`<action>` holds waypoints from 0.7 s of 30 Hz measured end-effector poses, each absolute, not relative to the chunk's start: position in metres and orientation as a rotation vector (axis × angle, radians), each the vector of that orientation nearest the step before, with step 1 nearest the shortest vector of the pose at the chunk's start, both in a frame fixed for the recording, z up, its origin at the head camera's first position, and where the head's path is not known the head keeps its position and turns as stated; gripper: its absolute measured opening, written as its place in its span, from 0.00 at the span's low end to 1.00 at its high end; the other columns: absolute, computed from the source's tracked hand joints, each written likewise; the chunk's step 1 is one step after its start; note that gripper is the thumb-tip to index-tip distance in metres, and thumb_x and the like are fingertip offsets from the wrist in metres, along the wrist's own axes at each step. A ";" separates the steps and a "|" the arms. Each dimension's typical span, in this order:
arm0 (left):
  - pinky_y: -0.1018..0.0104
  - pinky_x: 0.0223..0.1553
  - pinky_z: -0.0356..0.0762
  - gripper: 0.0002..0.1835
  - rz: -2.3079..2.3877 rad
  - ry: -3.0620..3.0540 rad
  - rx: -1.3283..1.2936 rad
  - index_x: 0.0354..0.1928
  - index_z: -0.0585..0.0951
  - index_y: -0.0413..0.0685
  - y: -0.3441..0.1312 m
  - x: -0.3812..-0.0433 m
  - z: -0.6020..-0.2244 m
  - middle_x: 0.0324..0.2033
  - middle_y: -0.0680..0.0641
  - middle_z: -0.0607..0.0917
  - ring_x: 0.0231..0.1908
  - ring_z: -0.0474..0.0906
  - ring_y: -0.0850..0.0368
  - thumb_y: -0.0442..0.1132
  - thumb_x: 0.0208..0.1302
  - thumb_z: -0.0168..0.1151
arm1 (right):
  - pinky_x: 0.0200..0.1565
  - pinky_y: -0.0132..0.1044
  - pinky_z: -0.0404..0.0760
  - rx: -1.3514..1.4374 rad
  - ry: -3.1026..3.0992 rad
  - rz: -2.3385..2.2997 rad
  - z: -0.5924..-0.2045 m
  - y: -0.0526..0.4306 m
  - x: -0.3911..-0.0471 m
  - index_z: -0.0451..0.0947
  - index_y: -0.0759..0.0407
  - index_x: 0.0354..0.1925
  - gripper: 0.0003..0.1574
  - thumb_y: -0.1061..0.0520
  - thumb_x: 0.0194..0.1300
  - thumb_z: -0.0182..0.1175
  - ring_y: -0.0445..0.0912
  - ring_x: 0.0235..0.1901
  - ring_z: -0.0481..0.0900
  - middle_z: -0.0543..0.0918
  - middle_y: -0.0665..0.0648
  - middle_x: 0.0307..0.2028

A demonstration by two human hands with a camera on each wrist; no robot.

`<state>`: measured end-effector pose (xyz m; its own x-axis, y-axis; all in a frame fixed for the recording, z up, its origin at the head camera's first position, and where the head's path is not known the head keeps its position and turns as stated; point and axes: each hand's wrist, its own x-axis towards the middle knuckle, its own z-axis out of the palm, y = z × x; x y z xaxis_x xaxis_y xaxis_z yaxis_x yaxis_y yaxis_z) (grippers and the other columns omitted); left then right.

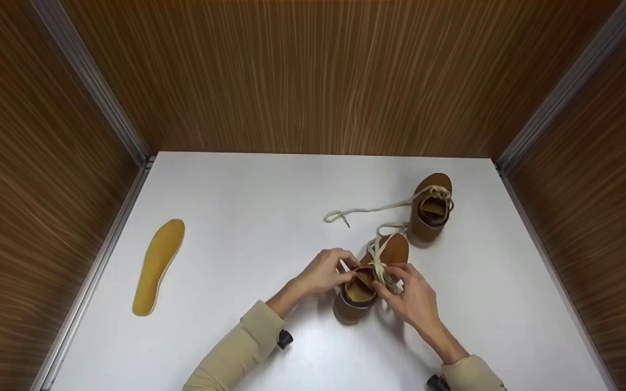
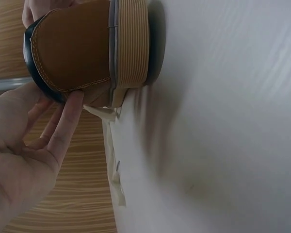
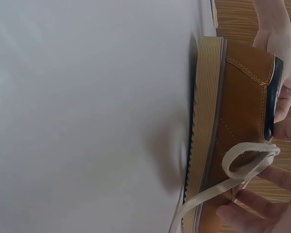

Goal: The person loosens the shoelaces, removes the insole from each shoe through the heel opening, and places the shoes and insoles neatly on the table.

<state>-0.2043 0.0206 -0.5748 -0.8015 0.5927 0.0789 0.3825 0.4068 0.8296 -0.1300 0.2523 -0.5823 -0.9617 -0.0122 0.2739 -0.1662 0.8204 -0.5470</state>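
A brown leather shoe with a thick ribbed sole stands on the table, its toe pointing away and to the right. My left hand pinches the left edge of its opening, the thumb partly hidden; in the left wrist view the fingers press the outer side. On the opposite edge, by the cream shoelace, my right hand holds the shoe between thumb and fingers. The right wrist view shows a loop of lace hanging down the shoe's side. Inside the shoe, a yellow surface shows.
The second brown shoe stands behind and to the right, its long lace trailing left across the white table. A yellow insole lies far left. Wood-grain panels enclose the table at the back and sides.
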 end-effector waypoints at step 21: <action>0.77 0.42 0.80 0.12 1.328 2.465 0.838 0.50 0.87 0.45 0.015 -0.187 -0.573 0.45 0.44 0.90 0.42 0.87 0.53 0.37 0.66 0.73 | 0.38 0.44 0.81 0.213 -2.806 0.844 -0.579 0.251 -0.126 0.90 0.54 0.49 0.22 0.46 0.57 0.78 0.49 0.43 0.86 0.89 0.54 0.51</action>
<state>-0.1867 0.0146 -0.5732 -0.8139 0.5763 0.0740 0.3790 0.4300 0.8194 -0.1262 0.2508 -0.5787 -0.9688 -0.0791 0.2347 -0.1955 0.8261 -0.5285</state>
